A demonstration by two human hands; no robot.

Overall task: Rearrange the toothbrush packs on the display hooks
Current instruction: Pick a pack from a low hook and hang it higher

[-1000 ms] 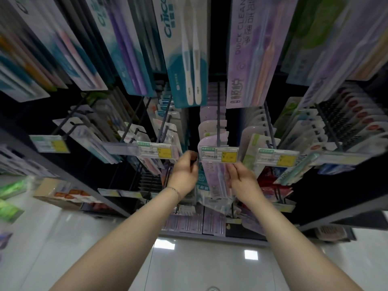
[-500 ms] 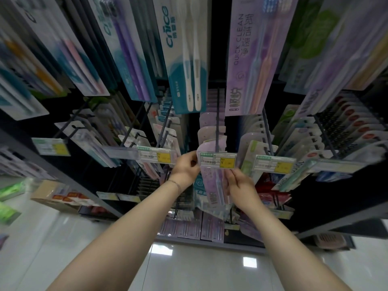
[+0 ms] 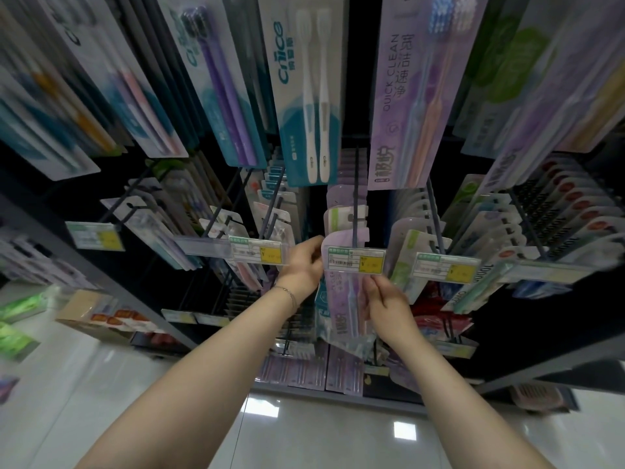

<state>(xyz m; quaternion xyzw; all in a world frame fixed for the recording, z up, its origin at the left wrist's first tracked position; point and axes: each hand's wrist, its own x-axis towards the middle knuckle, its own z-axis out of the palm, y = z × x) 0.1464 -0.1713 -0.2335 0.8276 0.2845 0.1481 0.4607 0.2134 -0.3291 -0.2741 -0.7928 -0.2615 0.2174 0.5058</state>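
Purple pack hanging at near end of centre hook, just behind tag. Left grip pinching pack's top-left corner; right grip pinching its right edge below tag. Risk: hang hole catching on hook tip, tearing; pack slipping, dropping to floor.

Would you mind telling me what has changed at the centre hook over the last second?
Nothing visibly changed. The left hand and right hand still grip the lilac toothbrush pack by its sides. It hangs at the front of the centre hook, behind the price tag. Only the view shifted slightly.
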